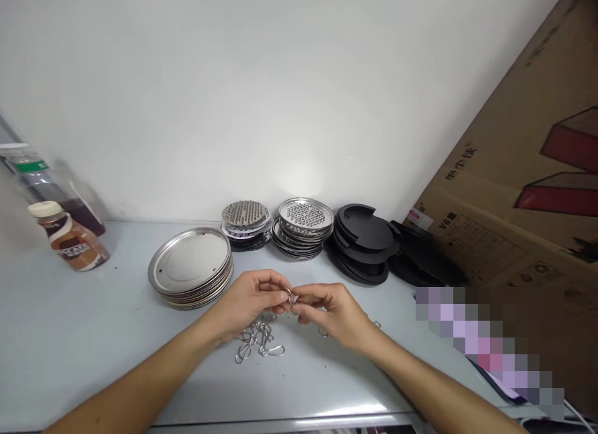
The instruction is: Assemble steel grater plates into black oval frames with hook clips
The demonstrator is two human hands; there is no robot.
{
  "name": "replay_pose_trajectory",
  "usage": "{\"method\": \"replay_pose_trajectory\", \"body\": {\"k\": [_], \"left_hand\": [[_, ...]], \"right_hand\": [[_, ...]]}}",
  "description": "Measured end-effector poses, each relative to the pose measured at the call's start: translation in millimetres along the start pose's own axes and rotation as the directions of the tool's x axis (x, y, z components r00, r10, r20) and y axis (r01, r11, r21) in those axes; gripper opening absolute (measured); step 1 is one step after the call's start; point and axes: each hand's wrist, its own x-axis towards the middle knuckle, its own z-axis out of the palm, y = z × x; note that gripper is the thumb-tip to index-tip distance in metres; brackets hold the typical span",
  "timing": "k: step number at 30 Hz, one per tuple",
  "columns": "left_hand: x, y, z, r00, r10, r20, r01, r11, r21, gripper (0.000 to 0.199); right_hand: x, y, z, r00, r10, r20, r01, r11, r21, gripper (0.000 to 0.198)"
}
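Note:
My left hand point(267, 292) and my right hand point(327, 306) meet over the middle of the table, both pinching a small metal wire clip point(293, 297). A ring-like loop of it shows between the fingertips; the rest is hidden. Below my left hand lies a loose pile of similar shiny wire clips point(259, 340). Another wire loop point(323, 331) shows partly under my right hand. Left of my hands stands a stack of round metal discs point(190, 259) with small holes. Beyond them sit a stack of round grater discs point(306, 216) and a smaller perforated stack point(244, 214).
Black round plastic pieces point(367, 228) are stacked at the back right. A large cardboard box point(504, 191) leans along the right side. Two bottles stand at the left: a brown-labelled one point(72, 242) and a clear one point(65, 194). A white wall point(289, 98) closes off the back.

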Motion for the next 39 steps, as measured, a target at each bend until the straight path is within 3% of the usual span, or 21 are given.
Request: {"method": "replay_pose_trajectory", "body": {"k": [3, 6, 8, 9, 11, 14, 16, 18, 20, 22, 25, 28, 33, 36, 38, 39], "left_hand": [[0.9, 0.3, -2.4, 1.000, -0.006, 0.002, 0.006, 1.000, 0.026, 0.016], [0.7, 0.5, -2.3, 1.000, 0.023, -0.002, -0.023, 0.996, 0.084, 0.018], [-1.3, 0.5, 0.3, 0.989, 0.139, -0.051, -0.122, 0.961, 0.250, 0.017], [-2.7, 0.2, 2.0, 0.969, 0.236, -0.069, -0.194, 0.907, 0.374, 0.017], [-5.5, -1.6, 5.4, 0.892, 0.451, -0.025, -0.343, 0.713, 0.611, 0.019], [-7.2, -7.2, 7.8, 0.762, 0.634, 0.133, -0.495, 0.437, 0.751, 0.027], [-6.0, -11.5, 7.6, 0.703, 0.690, 0.172, -0.531, 0.348, 0.773, 0.028], [-3.7, -14.7, 6.9, 0.670, 0.726, 0.158, -0.522, 0.308, 0.795, 0.026], [-1.5, -16.2, 6.6, 0.666, 0.741, 0.081, -0.472, 0.335, 0.815, 0.022], [-0.2, -16.3, 7.0, 0.694, 0.718, -0.056, -0.393, 0.442, 0.806, 0.016], [0.2, -16.9, 8.8, 0.728, 0.656, -0.197, -0.306, 0.569, 0.763, 0.016], [0.5, -20.5, 11.6, 0.728, 0.651, -0.214, -0.285, 0.571, 0.770, 0.018], [4.0, -24.0, 15.0, 0.725, 0.652, -0.221, -0.278, 0.571, 0.772, 0.017], [6.8, -20.4, 12.6, 0.771, 0.578, -0.267, -0.227, 0.642, 0.732, 0.018], [7.9, -18.0, 11.4, 0.793, 0.544, -0.273, -0.205, 0.661, 0.722, 0.019], [8.5, -17.5, 11.8, 0.803, 0.538, -0.256, -0.205, 0.654, 0.728, 0.019]], "right_hand": [[-3.2, 0.9, -7.5, 0.997, -0.082, 0.015, 0.083, 0.983, -0.165, 0.025], [-5.9, 4.7, -9.8, 0.960, -0.280, 0.028, 0.261, 0.848, -0.461, 0.031], [-7.2, 7.8, -7.1, 0.938, -0.346, 0.022, 0.292, 0.753, -0.590, 0.034], [-7.7, 9.1, -5.0, 0.933, -0.360, 0.013, 0.289, 0.728, -0.622, 0.034], [-8.1, 10.9, -0.4, 0.926, -0.376, -0.022, 0.278, 0.723, -0.632, 0.032], [-7.0, 13.2, 6.7, 0.923, -0.368, -0.110, 0.241, 0.778, -0.579, 0.026], [-5.2, 15.8, 11.7, 0.924, -0.348, -0.158, 0.199, 0.791, -0.579, 0.025], [-2.7, 18.7, 16.5, 0.924, -0.354, -0.147, 0.174, 0.729, -0.662, 0.030], [0.2, 19.8, 19.7, 0.928, -0.360, -0.097, 0.163, 0.624, -0.764, 0.039], [2.8, 17.5, 20.0, 0.941, -0.328, -0.079, 0.136, 0.584, -0.800, 0.040], [4.7, 8.5, 15.1, 0.947, -0.292, -0.135, 0.111, 0.690, -0.715, 0.026], [3.7, 0.5, 8.9, 0.945, -0.288, -0.156, 0.149, 0.802, -0.579, 0.024], [7.5, 4.3, 9.6, 0.943, -0.246, -0.226, 0.114, 0.873, -0.474, 0.023], [16.5, 12.0, 5.1, 0.989, -0.057, -0.138, 0.045, 0.995, -0.089, 0.027], [19.9, 15.2, -7.4, 0.997, 0.065, -0.041, -0.056, 0.979, 0.197, 0.035], [19.3, 15.6, -17.1, 0.994, 0.094, -0.056, -0.077, 0.965, 0.250, 0.039]]}}
